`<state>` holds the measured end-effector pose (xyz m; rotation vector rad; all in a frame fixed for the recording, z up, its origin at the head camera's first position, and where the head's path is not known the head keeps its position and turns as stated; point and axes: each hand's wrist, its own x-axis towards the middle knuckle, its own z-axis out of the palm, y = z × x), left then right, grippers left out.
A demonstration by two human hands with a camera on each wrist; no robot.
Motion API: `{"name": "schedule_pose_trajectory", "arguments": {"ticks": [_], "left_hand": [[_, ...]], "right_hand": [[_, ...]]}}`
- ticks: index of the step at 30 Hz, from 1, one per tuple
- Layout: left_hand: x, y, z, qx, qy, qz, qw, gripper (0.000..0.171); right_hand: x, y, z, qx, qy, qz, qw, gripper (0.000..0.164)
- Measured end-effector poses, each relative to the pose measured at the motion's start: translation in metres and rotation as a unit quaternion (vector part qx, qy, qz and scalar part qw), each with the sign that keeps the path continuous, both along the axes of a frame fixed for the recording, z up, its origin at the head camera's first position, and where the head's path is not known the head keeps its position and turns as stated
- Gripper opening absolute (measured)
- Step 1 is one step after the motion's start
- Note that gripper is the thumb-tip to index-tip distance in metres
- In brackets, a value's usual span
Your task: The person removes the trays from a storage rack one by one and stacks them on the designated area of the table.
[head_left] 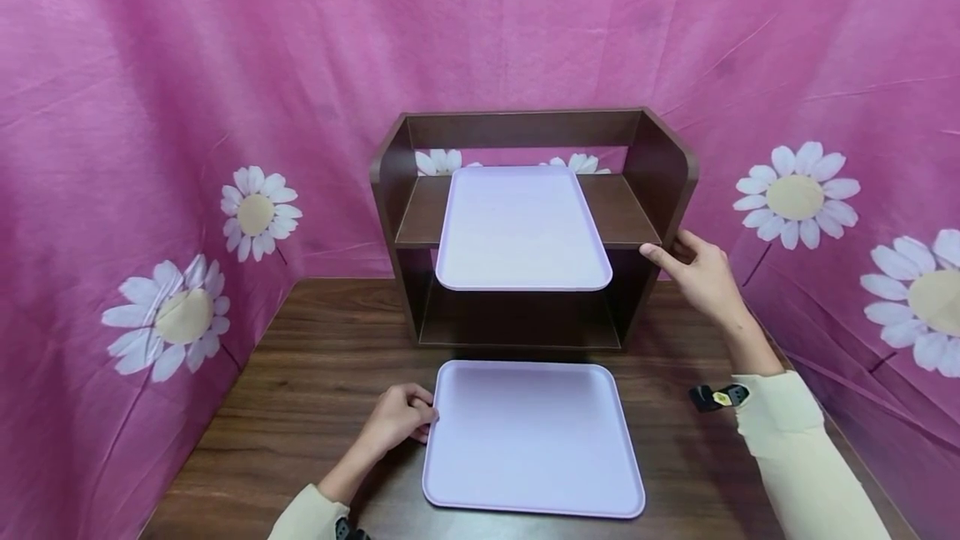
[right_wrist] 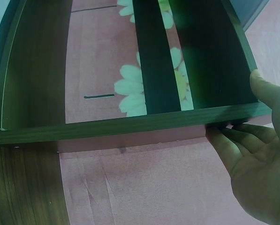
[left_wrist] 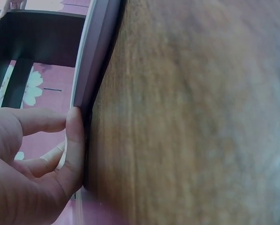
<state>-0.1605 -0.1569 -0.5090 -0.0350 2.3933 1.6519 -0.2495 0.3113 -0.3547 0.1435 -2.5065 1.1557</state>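
Note:
A two-tier dark brown wooden shelf (head_left: 517, 330) stands on the table in the head view. My right hand (head_left: 701, 277) grips its right side panel, thumb at the front edge and fingers behind the outer face; the right wrist view shows this hand (right_wrist: 257, 150) too. One pale lilac tray (head_left: 525, 232) lies on the upper board and juts past its front. A second lilac tray (head_left: 532, 440) is flat on the table before the shelf. At that tray's left edge, my left hand (head_left: 397, 417) pinches the rim with curled fingers, also seen close as the hand (left_wrist: 36, 164) in the left wrist view.
The brown wood-grain table (head_left: 315, 373) extends on both sides of the shelf. A pink curtain (head_left: 337, 48) printed with white daisies hangs behind and beside it. Black straps with cameras sit at both wrists, the right strap (head_left: 718, 397) showing more fully.

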Motion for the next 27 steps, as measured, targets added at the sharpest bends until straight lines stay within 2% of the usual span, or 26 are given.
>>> {"name": "schedule_pose_trajectory", "arguments": {"ticks": [7,15,22,27], "left_hand": [[-0.001,0.001,0.003,0.000,-0.003,0.002,1.0000,0.020],[-0.007,0.009,0.010,-0.005,0.033,0.031,0.9990,0.016],[-0.009,0.023,0.027,0.002,0.058,0.046,0.9973,0.010],[-0.012,0.031,0.037,0.026,0.072,0.054,0.9956,0.009]], "right_hand": [[-0.001,0.000,-0.002,-0.010,-0.002,-0.001,1.000,0.057],[0.001,0.000,0.000,-0.003,0.001,-0.010,1.000,0.055],[0.002,0.000,-0.001,0.001,0.001,-0.015,1.000,0.052],[-0.001,0.000,-0.001,-0.001,-0.002,-0.013,1.000,0.054]]}}
